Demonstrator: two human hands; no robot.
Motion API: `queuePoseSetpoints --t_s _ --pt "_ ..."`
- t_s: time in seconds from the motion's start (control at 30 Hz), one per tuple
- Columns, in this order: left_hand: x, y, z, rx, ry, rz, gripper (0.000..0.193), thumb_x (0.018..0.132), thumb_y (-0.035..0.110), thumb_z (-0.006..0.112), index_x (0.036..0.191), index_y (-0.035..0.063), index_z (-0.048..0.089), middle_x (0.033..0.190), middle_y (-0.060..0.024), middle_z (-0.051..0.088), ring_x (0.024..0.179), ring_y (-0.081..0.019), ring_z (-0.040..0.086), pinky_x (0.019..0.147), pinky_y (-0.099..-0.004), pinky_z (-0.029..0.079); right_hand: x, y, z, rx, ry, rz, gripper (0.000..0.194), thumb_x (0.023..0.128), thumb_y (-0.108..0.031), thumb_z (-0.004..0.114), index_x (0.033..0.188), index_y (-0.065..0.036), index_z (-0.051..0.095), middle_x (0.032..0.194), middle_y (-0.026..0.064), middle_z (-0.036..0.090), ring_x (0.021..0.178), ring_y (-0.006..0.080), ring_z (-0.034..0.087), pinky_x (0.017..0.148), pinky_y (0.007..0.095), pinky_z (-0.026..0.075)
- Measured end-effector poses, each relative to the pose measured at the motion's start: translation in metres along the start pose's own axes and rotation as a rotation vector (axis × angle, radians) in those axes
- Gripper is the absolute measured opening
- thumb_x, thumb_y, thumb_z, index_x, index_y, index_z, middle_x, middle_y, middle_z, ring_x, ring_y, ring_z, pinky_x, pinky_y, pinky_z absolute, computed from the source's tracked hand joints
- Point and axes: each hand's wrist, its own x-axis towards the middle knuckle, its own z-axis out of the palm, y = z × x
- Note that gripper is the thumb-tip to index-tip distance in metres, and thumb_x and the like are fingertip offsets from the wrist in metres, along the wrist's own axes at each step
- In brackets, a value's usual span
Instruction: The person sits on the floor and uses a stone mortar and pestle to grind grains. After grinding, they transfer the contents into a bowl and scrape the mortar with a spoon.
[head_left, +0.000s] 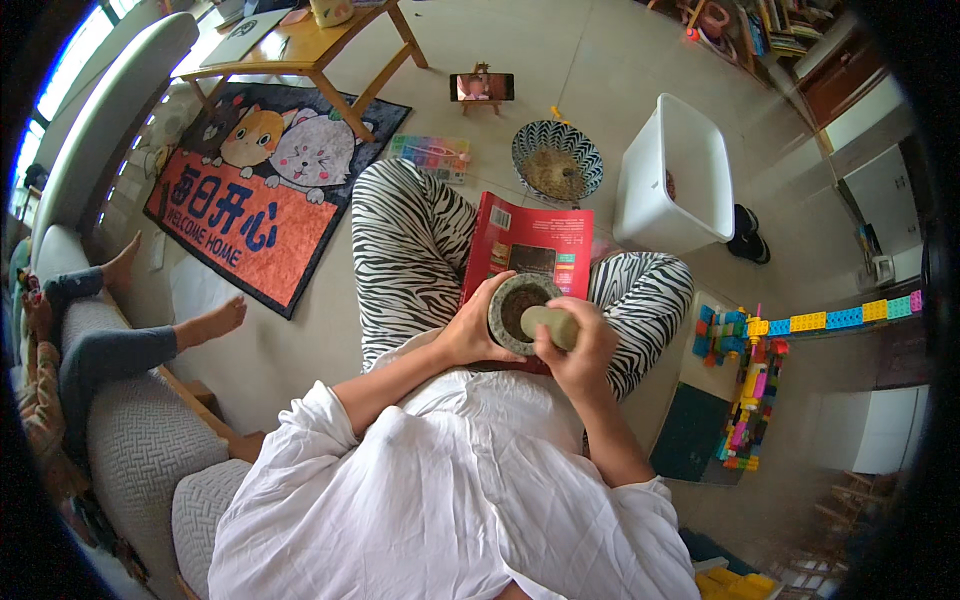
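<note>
A grey stone mortar (496, 319) rests on a red book (576, 229) in the lap. My left hand (472, 324) is wrapped around the mortar's left side. In my right hand (581, 345) is a greenish stone pestle (551, 327), tilted over the mortar's right rim with its lower end inside. Some dark ground matter shows on the mortar's inner wall; what lies at the bottom is partly hidden by the pestle. Beyond the book, a patterned bowl (523, 139) on the floor holds brownish grains or powder (551, 169).
A white plastic bin (637, 180) stands right of the bowl. Ahead are a phone (504, 86) on a small stand and a compartment box (442, 174). Colourful building blocks (808, 322) lie right; a doormat (300, 217) and wooden table (315, 60) are left. Another person's bare foot (214, 322) extends from the sofa.
</note>
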Motion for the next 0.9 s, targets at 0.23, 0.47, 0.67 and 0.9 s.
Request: queuePoseSetpoints --t_s 0.23,0.47,0.67,0.9 --pt "0.002 0.002 -0.002 0.014 0.011 0.017 0.124 0.055 0.037 0.098 0.15 -0.0019 0.029 0.144 -0.0195 0.046 0.134 -0.0334 0.047 0.114 -0.042 0.038 0.011 -0.003 -0.001 0.053 -0.052 0.062 0.044 0.085 -0.024 0.078 0.116 -0.003 0.053 0.099 0.0137 0.07 0.085 0.0307 0.071 0.073 0.0397 0.057" --pt "0.0 0.001 0.001 -0.005 -0.012 -0.01 0.125 0.054 0.038 0.098 0.151 -0.0012 0.03 0.143 -0.0196 0.046 0.134 -0.0336 0.047 0.114 -0.0417 0.038 -0.017 0.022 0.028 0.039 0.001 0.039 0.042 0.081 -0.014 0.078 0.114 -0.004 0.055 0.095 0.0128 0.07 0.082 0.0295 0.07 0.074 0.0377 0.057" --pt "0.0 -0.002 0.0 -0.011 0.019 -0.018 0.124 0.054 0.037 0.098 0.151 -0.0001 0.03 0.143 -0.0195 0.047 0.134 -0.0332 0.048 0.114 -0.0415 0.038 0.007 -0.001 0.001 0.071 0.151 -0.056 0.045 0.081 -0.018 0.079 0.116 -0.004 0.053 0.094 0.0129 0.071 0.078 0.0307 0.07 0.07 0.0395 0.057" --pt "-0.001 -0.007 0.001 0.066 0.021 0.032 0.125 0.054 0.038 0.098 0.15 -0.0019 0.03 0.146 -0.0208 0.044 0.135 -0.0346 0.047 0.114 -0.0424 0.038 -0.017 0.016 0.03 -0.047 0.047 -0.048 0.045 0.081 -0.019 0.08 0.114 -0.005 0.054 0.1 0.0129 0.07 0.081 0.032 0.069 0.069 0.0403 0.057"
